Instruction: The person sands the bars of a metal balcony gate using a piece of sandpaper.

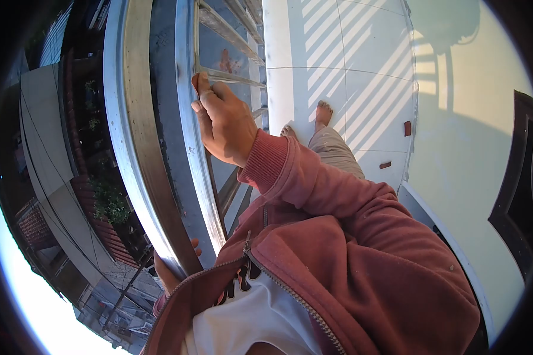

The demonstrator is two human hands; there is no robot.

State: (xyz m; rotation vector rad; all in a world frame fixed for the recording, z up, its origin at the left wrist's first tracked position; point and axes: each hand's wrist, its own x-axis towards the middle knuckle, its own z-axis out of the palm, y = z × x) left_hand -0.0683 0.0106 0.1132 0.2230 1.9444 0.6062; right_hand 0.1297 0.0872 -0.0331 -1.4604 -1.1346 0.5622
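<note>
My right hand (226, 121) is closed, pinching a small reddish-brown piece of sandpaper (196, 82) between fingers and thumb. It is pressed at the lower rail (188, 89) of a metal railing, close to where a bar joins it. The rail has worn, whitish patches. My left hand (167, 273) is wrapped round the wide top rail (137, 118) near the bottom of the view. Its fingertips show on the rail's other side, and the jacket partly hides the hand.
Two small reddish-brown pieces (407, 128) lie on the tiled floor (373, 83) by the wall (450, 154). My bare feet (323, 113) stand beside the railing. A dark-framed opening (518, 183) is in the wall. Beyond the railing are roofs, wires and a green plant (109, 201) far below.
</note>
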